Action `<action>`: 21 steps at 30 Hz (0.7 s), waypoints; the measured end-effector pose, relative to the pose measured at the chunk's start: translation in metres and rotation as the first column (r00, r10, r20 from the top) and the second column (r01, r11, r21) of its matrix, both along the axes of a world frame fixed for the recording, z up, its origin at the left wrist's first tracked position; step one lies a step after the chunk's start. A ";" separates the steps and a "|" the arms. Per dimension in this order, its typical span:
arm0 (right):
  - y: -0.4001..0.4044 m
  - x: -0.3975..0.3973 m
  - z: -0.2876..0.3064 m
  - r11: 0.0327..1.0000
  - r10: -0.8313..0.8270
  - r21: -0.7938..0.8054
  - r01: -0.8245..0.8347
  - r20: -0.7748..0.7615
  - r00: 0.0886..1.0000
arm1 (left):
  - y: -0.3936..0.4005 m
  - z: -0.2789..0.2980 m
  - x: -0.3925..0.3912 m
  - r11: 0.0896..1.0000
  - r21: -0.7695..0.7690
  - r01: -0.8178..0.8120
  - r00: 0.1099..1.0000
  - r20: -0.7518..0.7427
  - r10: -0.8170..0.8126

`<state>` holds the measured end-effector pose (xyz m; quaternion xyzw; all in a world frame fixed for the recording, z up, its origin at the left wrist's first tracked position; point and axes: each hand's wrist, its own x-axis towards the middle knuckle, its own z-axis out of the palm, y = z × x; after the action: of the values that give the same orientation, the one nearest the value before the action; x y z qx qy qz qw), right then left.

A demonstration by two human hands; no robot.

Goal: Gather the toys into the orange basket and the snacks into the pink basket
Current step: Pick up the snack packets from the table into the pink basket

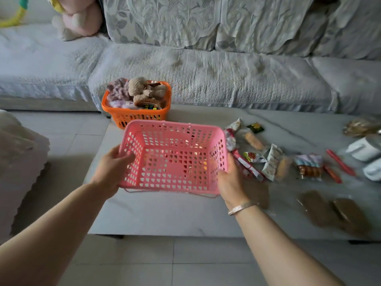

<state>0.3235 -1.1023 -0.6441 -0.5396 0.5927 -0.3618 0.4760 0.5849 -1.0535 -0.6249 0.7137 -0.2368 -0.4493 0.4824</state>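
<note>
I hold the empty pink basket over the left part of the table, tilted so its opening faces me. My left hand grips its left wall and my right hand grips its right wall. Behind it, at the table's far left corner, stands the orange basket, filled with plush toys and a colourful cube. Several wrapped snacks lie in a heap just right of the pink basket, and a biscuit pack lies further right.
The pale marble table stands before a grey sofa. Brown packets lie at the front right, white items and red sticks at the right edge. A pink plush sits on the sofa. Tiled floor is below.
</note>
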 end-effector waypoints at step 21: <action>-0.031 -0.173 -0.130 0.908 0.369 0.221 -0.357 -0.825 0.427 | -0.031 -0.053 -0.042 0.989 0.094 -0.118 0.983 0.151 0.103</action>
<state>0.1503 -1.1336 -0.7742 -0.7576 0.6203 0.0648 0.1926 0.5425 -1.0844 -0.6781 0.7804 -0.2081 -0.3801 0.4508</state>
